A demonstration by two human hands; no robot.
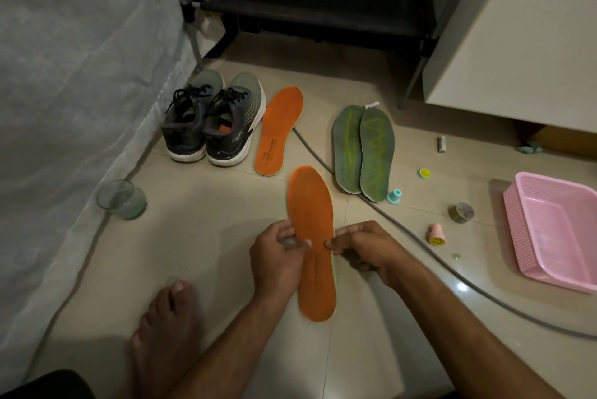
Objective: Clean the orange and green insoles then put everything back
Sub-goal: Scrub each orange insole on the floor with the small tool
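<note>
Orange insole [311, 230] sits between my two hands, held above the floor, so I can work on its surface. My left hand [279, 256] pinches its left edge, and my right hand [365, 250] pinches the right edge, to keep it steady. Beyond my hands lie the second orange insole [279, 130], the green insoles [363, 153] and the shoes [213, 120], I think waiting for their turn.
</note>
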